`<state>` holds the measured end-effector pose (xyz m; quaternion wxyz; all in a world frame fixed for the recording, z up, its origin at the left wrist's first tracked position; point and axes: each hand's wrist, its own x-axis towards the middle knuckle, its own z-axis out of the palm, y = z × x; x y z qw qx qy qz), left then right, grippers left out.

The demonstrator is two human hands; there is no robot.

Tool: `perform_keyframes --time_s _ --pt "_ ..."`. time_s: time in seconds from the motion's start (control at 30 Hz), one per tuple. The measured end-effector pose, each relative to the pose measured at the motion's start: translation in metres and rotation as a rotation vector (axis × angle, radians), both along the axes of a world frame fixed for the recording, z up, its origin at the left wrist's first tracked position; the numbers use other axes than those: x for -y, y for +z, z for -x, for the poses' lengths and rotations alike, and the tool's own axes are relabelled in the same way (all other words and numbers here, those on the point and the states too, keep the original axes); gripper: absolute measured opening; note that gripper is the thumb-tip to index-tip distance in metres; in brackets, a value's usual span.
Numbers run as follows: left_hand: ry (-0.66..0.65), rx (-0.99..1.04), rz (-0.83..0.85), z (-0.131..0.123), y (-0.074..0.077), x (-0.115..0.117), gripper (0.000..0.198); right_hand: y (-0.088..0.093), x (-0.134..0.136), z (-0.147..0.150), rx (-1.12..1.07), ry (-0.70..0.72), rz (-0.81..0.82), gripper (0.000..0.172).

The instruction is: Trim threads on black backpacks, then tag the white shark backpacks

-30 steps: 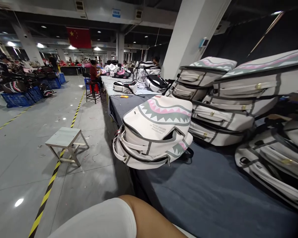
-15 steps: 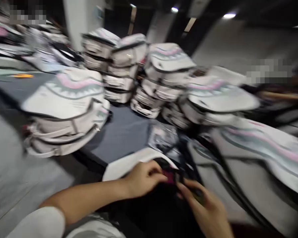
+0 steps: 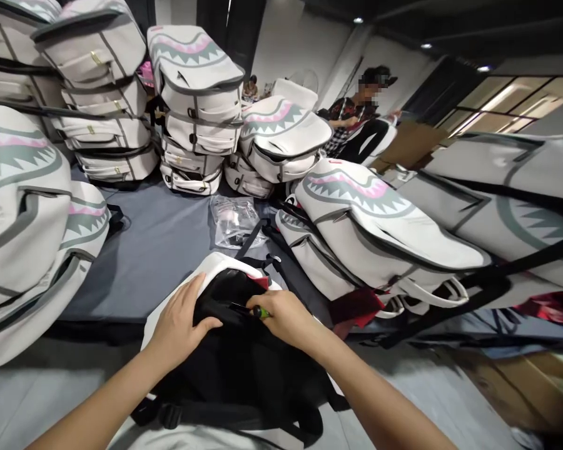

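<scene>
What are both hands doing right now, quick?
Left hand: open, laid on the black-and-white bag, thumb spread.
Right hand: closed around a small green-and-black tool.

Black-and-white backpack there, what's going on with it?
A person's left hand rests spread on the black-and-white fabric backpack. The right hand grips a small green-and-black tool at the black side; its tip is hard to make out. Beyond, a crinkled clear plastic bag lies on the dark blue-grey table, and stacked white backpacks with toothy pink-and-grey stripes sit farther back.
</scene>
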<state>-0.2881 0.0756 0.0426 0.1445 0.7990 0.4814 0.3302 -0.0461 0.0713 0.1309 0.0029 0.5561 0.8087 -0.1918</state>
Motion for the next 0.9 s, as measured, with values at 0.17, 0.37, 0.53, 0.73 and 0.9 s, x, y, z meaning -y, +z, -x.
perform_keyframes --time_s 0.17,0.37,0.53,0.73,0.9 --pt "-0.022 -0.037 -0.075 0.001 -0.008 -0.003 0.082 -0.008 -0.009 0.025 0.298 0.155 0.036 0.03" --pt "-0.028 -0.045 -0.067 0.003 -0.01 -0.005 0.085 -0.007 -0.011 0.027 0.328 0.25 0.007 0.027" --pt "-0.068 -0.021 -0.056 0.007 -0.011 -0.006 0.085 0.008 -0.018 0.038 0.196 0.145 -0.073 0.027" --pt "-0.058 0.014 -0.103 0.012 -0.022 -0.013 0.082 -0.005 -0.042 0.065 -0.243 0.125 0.012 0.007" --pt "-0.083 0.017 -0.136 0.014 -0.03 -0.019 0.082 -0.013 -0.046 0.065 -0.265 0.12 0.067 0.008"
